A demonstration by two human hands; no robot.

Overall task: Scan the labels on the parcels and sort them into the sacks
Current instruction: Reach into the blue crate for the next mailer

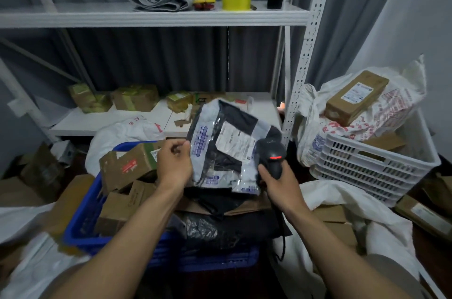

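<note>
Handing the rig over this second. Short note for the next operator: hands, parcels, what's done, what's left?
Left hand pinches the clear bagged parcel by its left edge, above the blue crate.
Right hand grips the scanner, red light on, near the parcel's white label.
Done: one brown box lies on the sack in the white crate, seemingly sorted.
Left: finish this scan, sack the parcel, then the cardboard boxes in the blue crate.
</note>
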